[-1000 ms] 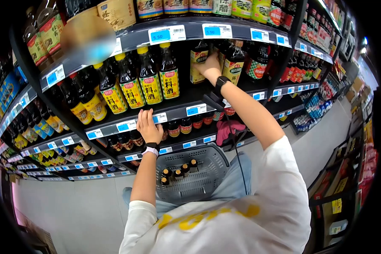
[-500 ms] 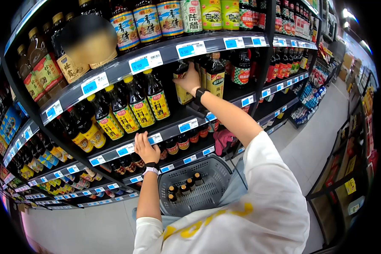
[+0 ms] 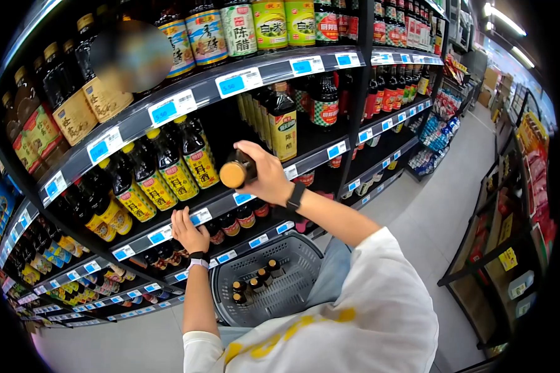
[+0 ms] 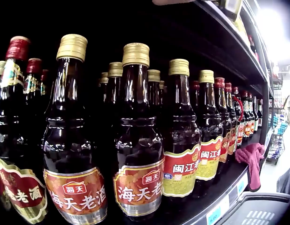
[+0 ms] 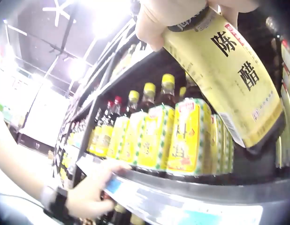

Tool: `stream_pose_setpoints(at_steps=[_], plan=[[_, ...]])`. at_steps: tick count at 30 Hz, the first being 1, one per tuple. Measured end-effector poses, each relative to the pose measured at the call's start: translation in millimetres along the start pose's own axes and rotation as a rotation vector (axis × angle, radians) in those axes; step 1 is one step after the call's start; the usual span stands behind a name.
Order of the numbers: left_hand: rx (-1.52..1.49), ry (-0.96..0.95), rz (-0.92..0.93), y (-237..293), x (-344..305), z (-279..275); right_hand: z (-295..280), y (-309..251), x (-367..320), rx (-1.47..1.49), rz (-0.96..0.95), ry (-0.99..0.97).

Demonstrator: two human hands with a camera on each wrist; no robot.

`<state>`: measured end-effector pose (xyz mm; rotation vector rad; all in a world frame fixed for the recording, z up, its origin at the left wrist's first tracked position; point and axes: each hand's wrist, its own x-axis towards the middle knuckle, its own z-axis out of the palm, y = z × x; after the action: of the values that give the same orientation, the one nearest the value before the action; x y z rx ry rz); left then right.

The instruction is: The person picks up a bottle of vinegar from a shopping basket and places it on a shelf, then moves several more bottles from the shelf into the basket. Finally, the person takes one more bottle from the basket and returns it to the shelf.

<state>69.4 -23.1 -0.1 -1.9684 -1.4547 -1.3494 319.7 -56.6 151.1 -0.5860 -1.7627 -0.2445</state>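
In the head view my right hand [image 3: 269, 174] grips a vinegar bottle [image 3: 235, 173] by its upper part, with its orange-brown cap toward the camera. The right wrist view shows this bottle's yellow label [image 5: 225, 70], tilted in front of the shelf. Matching vinegar bottles [image 3: 283, 127] stand in a row just behind the right hand. My left hand [image 3: 190, 233] rests on the shelf's front edge [image 3: 158, 236], fingers extended on top, below the yellow-capped cooking wine bottles [image 3: 168, 177]. Inside the grey basket [image 3: 311, 252] several dark bottles [image 3: 255, 286] stand with caps up.
Sauce bottles line the upper shelf [image 3: 255, 28]. On the lower shelf stand red-labelled wine bottles [image 4: 140, 187], with a pink cloth [image 4: 252, 161] hanging at its edge. An aisle floor [image 3: 429, 186] runs along the right, beside another display rack [image 3: 498, 261].
The right hand has drawn a vinegar bottle out of its row, toward the body and leftward, tipping its cap toward the camera. The left hand has stayed at the shelf edge. The head view has shifted.
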Motion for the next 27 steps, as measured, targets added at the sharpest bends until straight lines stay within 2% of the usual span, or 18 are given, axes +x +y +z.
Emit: stream_pose_setpoints(at_steps=[3,4,8,10,14,16,19,23,27], plan=[[0.031,0.042,0.002,0.3,-1.0,5.8,-42.3,-32.1,-6.7,0.074,0.23,-0.028],[0.048,0.057,0.002,-0.2,-1.2,8.4,-54.5,-34.8,-9.8,0.072,0.222,0.022],[0.084,0.091,0.001,-0.5,-1.7,13.8,-107.3,-37.7,-8.5,-0.025,0.531,0.19],[0.092,0.1,0.0,0.9,-0.8,13.5,-125.8,-15.2,-14.0,-0.111,0.553,0.297],[0.096,0.092,-0.026,3.4,-1.1,14.0,-147.5,37.9,-16.5,-0.27,0.416,0.416],[0.099,0.083,-0.033,2.8,-1.7,13.9,-147.9,60.6,-13.9,-0.172,0.401,0.46],[0.102,0.067,-0.031,3.3,-0.6,12.0,-148.4,74.2,-0.4,-0.3,0.416,0.353],[0.099,0.045,-0.035,2.7,-2.2,11.8,-142.7,102.3,1.4,-0.242,0.599,0.244],[0.105,0.066,-0.009,3.5,-1.1,11.8,-134.8,124.5,5.4,-0.363,0.491,0.277]])
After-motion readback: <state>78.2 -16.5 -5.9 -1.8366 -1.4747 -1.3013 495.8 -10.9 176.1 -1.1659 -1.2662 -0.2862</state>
